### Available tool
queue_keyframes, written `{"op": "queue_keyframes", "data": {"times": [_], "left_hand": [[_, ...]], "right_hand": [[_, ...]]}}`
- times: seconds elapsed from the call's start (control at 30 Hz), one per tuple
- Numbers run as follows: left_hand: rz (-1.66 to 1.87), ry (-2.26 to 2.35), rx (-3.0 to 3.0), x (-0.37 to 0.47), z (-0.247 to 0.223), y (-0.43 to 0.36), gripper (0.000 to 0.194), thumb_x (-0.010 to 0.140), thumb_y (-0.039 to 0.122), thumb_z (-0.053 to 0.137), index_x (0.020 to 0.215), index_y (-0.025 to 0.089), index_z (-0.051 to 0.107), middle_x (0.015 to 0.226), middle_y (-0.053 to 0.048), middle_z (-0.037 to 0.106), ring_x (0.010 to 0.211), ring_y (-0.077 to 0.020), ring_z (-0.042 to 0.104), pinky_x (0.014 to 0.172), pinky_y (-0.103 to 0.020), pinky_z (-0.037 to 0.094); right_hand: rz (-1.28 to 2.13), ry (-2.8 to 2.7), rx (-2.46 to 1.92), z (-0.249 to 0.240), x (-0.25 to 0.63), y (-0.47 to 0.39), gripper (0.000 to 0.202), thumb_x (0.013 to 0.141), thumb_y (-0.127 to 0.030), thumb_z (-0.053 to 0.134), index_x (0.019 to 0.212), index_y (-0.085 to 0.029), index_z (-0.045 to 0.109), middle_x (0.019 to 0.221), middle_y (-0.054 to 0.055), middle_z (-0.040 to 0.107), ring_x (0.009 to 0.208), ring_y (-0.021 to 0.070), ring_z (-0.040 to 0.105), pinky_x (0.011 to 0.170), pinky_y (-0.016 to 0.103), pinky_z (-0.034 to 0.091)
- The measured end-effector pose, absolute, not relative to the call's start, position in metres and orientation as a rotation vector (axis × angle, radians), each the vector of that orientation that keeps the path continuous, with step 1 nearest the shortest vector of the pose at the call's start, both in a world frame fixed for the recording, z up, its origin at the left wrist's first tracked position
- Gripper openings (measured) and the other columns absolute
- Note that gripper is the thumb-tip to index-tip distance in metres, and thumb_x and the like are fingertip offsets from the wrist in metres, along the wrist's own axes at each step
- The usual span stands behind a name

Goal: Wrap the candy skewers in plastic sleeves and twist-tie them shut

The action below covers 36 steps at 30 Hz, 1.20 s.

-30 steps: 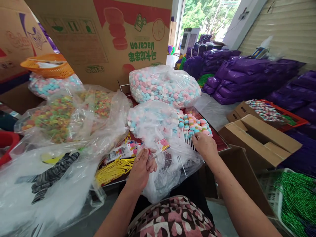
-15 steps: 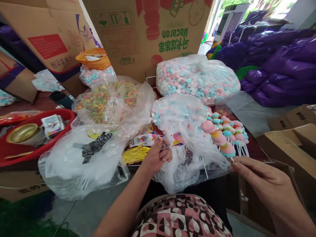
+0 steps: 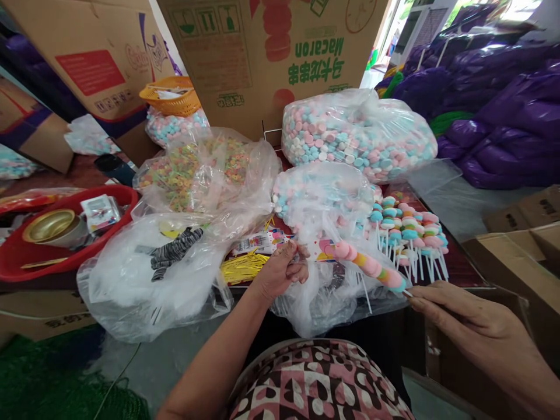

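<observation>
Plastic bags (image 3: 356, 131) hold marshmallows (image 3: 315, 139) beyond the hand-held skewer (image 3: 371, 268).

One head-worn camera looks forward and down, close above the left hand (image 3: 283, 269) and right hand (image 3: 475, 318).

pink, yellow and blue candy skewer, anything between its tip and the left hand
A white, colourfully printed wrapper lies between the pink-tipped candy skewer and the left hand; whether skewer and wrapper touch is unclear.

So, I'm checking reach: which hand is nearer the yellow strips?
Left. The left hand is just right of the yellow strips; the right hand is much farther right.
</observation>
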<state>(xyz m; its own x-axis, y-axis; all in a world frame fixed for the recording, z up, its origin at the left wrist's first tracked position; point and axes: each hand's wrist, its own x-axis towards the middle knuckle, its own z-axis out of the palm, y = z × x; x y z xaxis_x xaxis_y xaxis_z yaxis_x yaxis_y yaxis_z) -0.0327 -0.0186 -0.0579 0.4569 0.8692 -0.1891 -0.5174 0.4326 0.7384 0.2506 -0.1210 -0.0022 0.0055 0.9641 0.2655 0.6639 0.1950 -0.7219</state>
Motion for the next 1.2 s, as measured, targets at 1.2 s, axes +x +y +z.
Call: {"op": "queue_keyframes", "data": {"times": [1.2], "left_hand": [[0.911,0.549,0.919,-0.037,-0.023,-0.026,0.060,0.077,0.066,0.066,0.115,0.020,0.065,0.087,-0.004,0.067,0.079,-0.0154,0.064,0.079,-0.031,0.050]], "right_hand": [[0.703,-1.380,-1.621,-0.043,0.227,-0.128,0.028,0.074,-0.048,0.074,0.078,-0.022,0.082,0.063,0.004,0.071,0.058,0.0199,0.065,0.056,0.028,0.054]]}}
